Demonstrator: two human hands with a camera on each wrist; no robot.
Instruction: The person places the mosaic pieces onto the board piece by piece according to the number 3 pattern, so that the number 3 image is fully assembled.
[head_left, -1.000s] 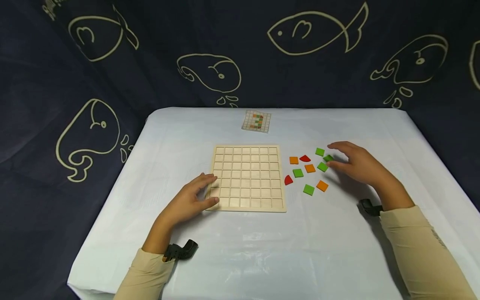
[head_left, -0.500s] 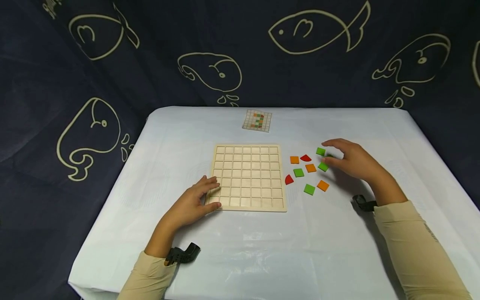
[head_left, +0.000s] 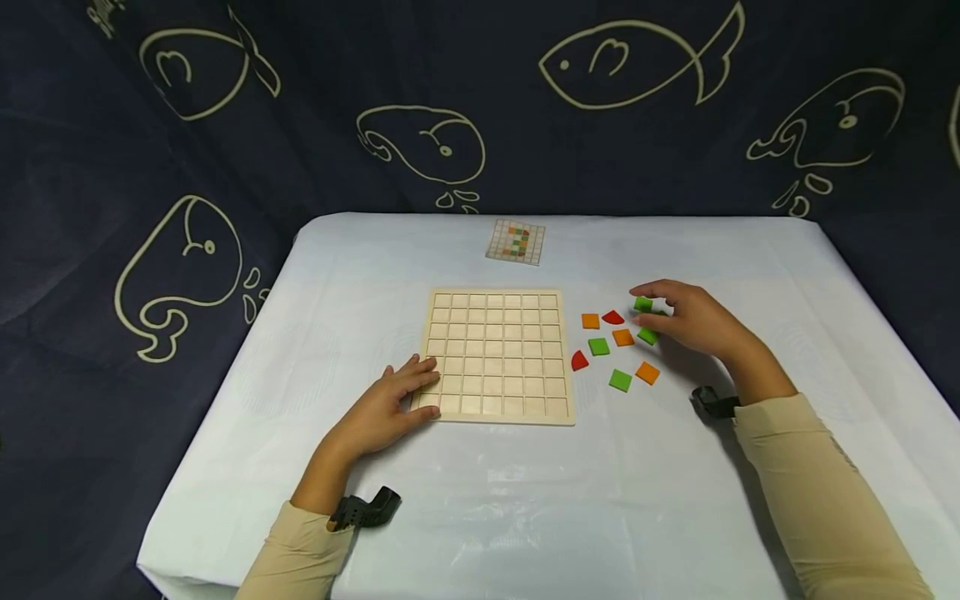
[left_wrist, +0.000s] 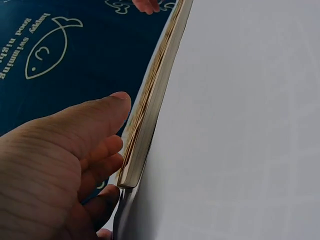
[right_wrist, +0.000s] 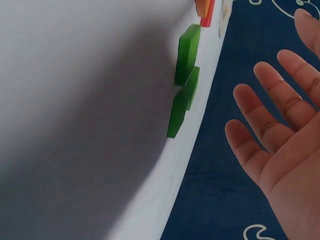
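A square wooden grid board (head_left: 492, 358) lies flat on the white table. My left hand (head_left: 386, 410) rests at its near left corner, fingers spread over the edge; the left wrist view shows the thumb and fingers beside the board's side (left_wrist: 150, 115). To the right of the board my right hand (head_left: 693, 317) hovers with fingers apart over several green square tiles, one green tile (head_left: 643, 304) showing between thumb and forefinger. In the right wrist view the palm and relaxed fingers (right_wrist: 250, 110) hold nothing, and green tiles (right_wrist: 187, 55) lie on the table beneath.
Orange tiles (head_left: 590, 321), a green tile (head_left: 620, 380) and red quarter-round pieces (head_left: 580, 361) lie scattered right of the board. Behind it lies a small pattern card (head_left: 515, 242) with a coloured grid. A dark curtain (head_left: 510, 158) with fish drawings hangs behind the table.
My right hand has moved leftward over the green tiles. My left hand has shifted slightly right and down onto the board's edge. The tiles have stayed in place.
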